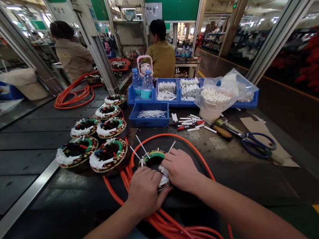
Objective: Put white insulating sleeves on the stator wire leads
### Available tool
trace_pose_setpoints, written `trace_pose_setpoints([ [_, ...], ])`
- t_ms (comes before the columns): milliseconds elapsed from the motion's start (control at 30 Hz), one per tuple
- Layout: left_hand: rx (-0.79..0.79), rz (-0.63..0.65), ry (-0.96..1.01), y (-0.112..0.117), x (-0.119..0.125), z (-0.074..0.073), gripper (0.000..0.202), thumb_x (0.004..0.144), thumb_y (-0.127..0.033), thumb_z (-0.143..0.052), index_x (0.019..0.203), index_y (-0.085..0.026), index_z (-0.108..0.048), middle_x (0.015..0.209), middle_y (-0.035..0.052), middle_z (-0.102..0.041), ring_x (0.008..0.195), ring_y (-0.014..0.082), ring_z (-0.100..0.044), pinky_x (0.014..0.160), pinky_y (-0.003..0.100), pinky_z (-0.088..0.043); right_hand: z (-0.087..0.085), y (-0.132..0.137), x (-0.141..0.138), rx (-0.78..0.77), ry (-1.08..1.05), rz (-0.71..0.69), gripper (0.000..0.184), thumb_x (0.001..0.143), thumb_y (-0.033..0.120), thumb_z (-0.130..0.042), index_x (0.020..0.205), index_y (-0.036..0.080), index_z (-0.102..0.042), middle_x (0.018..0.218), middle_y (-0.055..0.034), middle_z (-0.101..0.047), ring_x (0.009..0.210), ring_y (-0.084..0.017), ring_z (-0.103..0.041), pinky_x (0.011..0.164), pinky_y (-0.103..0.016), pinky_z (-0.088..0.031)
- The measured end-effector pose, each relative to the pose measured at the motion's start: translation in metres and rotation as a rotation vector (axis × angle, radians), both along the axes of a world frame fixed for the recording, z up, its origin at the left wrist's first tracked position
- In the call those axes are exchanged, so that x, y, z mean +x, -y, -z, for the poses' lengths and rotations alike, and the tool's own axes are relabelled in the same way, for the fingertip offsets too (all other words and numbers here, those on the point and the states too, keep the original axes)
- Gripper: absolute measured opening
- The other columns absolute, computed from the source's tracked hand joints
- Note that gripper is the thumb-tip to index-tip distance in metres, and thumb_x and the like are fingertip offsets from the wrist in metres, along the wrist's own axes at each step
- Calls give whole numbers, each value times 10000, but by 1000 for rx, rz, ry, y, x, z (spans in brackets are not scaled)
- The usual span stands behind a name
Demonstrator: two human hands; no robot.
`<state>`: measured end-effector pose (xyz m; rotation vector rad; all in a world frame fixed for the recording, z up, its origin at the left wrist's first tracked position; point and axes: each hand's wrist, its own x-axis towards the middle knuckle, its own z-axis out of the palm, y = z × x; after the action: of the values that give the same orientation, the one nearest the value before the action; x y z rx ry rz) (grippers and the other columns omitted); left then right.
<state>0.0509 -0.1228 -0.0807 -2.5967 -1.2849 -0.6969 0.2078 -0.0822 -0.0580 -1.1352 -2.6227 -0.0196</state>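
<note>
A ring-shaped motor stator point(156, 155) with a green inner rim and white wrapping lies before me on the dark bench. From its rim several thin white ties stick up. My left hand point(145, 188) grips the near left side, fingers curled over the edge. On the right side my right hand point(180, 168) is closed at the rim, by the white wrapping; its fingertips are partly hidden. A thick orange cable point(174, 228) runs around the stator and coils in front of me, under my forearms.
Several finished-looking stators point(108, 156) stand at the left. Behind are a blue tray of white ties point(150, 114), blue bins of white tubes point(166, 91) and a plastic bag of white pieces point(214, 97). Blue-handled scissors point(258, 145) lie right, near markers point(190, 125). Two people sit beyond.
</note>
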Motion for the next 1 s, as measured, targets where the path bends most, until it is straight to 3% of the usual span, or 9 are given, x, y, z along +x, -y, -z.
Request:
trace_pose_setpoints([
  [200,-35,-2,6,5,3,-5,242,776,-390,-569,710,-157,-556,672,58,-585,677,220,-543,668,380,-417,-3,-15,-11,-58,-15,-57,108,730,133,-554,629,161,-577,725,-52,-599,772,-187,-449,617,-307,-296],
  [267,-99,10,-41,5,-5,-15,213,744,-344,-609,823,-149,-577,768,68,-611,740,231,-555,722,401,-433,-2,-13,-9,-81,-79,-69,101,726,122,-564,635,153,-595,731,-55,-611,763,-179,-468,641,-300,-325],
  [367,-139,174,-104,-3,-27,-29,411,699,-349,-662,1050,-166,-548,965,71,-625,915,243,-557,924,469,-378,1,-13,6,-98,-151,-65,73,770,179,-576,754,191,-647,777,-7,-636,756,-134,-515,687,-247,-383],
  [467,-90,286,-94,-12,-38,-27,305,719,-425,-646,896,-185,-581,823,29,-625,847,217,-567,993,494,-323,1,-36,40,-102,-291,119,142,809,261,-558,916,241,-649,867,34,-659,765,-101,-567,695,-195,-425],
  [567,-8,153,-29,-8,-23,-13,253,733,-409,-635,752,-168,-561,680,25,-578,707,206,-545,867,468,-422,-10,-80,92,-21,-428,484,245,843,230,-434,998,155,-608,936,-56,-655,809,-162,-591,701,-260,-451],
  [633,58,18,20,0,-10,-5,219,763,-343,-605,859,-148,-573,703,46,-587,705,221,-546,803,463,-448,-20,-111,127,59,-479,716,304,818,182,-392,1057,101,-562,965,-122,-633,847,-219,-583,708,-320,-447],
  [700,62,-8,53,6,-3,-3,264,805,-244,-530,1046,-138,-540,800,70,-615,761,232,-567,812,465,-450,-30,-137,154,129,-493,865,363,766,150,-420,1111,98,-520,999,-144,-610,880,-252,-567,719,-350,-434],
  [833,-22,99,114,8,-13,-7,392,815,-155,-448,1206,-168,-431,1044,100,-620,971,244,-579,887,450,-450,-38,-165,175,203,-450,916,362,683,113,-489,1032,160,-570,1052,-130,-582,911,-267,-546,743,-355,-411],
  [1000,-170,85,205,5,-26,-11,450,801,-166,-472,1242,-204,-390,1067,93,-624,1028,253,-577,932,483,-442,-32,-174,185,232,-503,874,209,672,122,-512,841,164,-627,1009,-104,-602,918,-257,-545,769,-351,-418],
])
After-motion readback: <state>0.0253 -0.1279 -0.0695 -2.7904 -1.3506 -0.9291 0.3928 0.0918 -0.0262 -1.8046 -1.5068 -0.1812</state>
